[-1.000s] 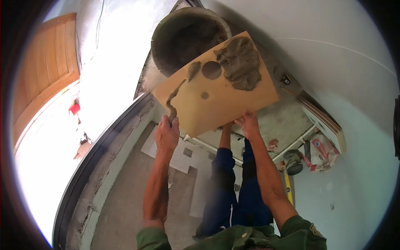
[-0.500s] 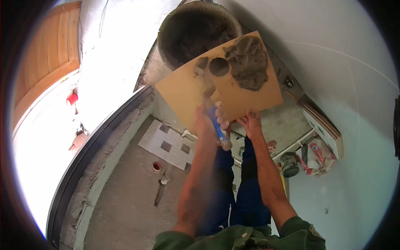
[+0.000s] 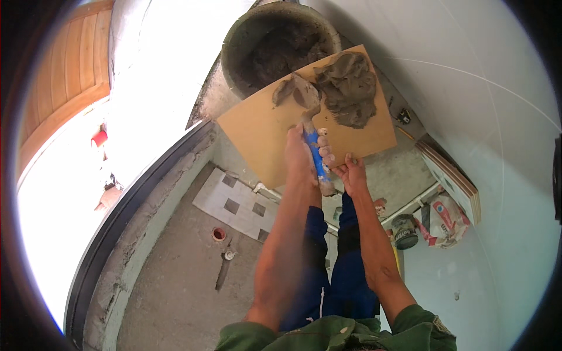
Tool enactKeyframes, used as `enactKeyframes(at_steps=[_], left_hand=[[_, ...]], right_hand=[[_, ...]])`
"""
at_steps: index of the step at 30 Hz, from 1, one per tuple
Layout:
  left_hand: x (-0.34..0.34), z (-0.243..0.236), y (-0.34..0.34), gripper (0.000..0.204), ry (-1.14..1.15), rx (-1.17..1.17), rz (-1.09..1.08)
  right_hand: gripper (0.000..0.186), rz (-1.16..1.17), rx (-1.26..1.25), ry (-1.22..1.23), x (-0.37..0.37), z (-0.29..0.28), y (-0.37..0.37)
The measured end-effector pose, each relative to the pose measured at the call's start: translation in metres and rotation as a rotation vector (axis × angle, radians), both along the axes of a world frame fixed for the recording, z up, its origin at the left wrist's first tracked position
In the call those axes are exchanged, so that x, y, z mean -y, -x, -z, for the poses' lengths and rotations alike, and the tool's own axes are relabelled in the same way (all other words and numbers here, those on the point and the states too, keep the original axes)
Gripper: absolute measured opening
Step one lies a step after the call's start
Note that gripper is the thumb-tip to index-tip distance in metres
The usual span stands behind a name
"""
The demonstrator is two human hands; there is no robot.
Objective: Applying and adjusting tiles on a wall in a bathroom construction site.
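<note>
In my left hand point(image 3: 303, 158) I grip a trowel point(image 3: 313, 143) by its blue handle, fingers wrapped round it. Its mortar-smeared blade rests over a tan square tile point(image 3: 252, 128), beside a smaller smear of wet mortar. A thick grey heap of mortar point(image 3: 348, 93) lies on the tile's right part. My right hand point(image 3: 353, 174) is closed on the tile's near edge, with fingertips on top and the tile tilted before me. The blade largely covers a dark round spot on the tile.
Beyond the tile stands a large round tub point(image 3: 234, 64) with grey mortar inside. A mosaic-patterned tile panel point(image 3: 213, 199) and a red-rimmed pipe opening point(image 3: 218, 234) are on the concrete floor. At right are stacked tiles point(image 3: 451, 175), a dark can point(image 3: 404, 231) and a bag point(image 3: 442, 219).
My left hand has moved slightly right with the trowel, its blade now over the dark round spot. The right hand and the tile have hardly moved.
</note>
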State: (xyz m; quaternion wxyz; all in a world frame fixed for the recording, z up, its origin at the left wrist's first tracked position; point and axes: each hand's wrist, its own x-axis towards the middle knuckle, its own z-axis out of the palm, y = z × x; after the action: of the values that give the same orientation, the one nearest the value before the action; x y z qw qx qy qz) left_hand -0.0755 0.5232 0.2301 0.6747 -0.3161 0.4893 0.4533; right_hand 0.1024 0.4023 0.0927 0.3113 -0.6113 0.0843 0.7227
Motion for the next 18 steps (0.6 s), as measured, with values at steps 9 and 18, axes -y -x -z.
enactKeyframes(at_steps=[9, 18], left_hand=[[0.037, -0.027, 0.042, 0.048, 0.129, -0.289, 0.446], [0.054, -0.031, 0.088, 0.027, -0.061, -1.31, 1.567]], right_hand=[[0.037, 0.018, 0.021, -0.006, -0.009, -0.014, 0.003], [0.042, 0.011, -0.006, 0.003, -0.006, -0.011, 0.003]])
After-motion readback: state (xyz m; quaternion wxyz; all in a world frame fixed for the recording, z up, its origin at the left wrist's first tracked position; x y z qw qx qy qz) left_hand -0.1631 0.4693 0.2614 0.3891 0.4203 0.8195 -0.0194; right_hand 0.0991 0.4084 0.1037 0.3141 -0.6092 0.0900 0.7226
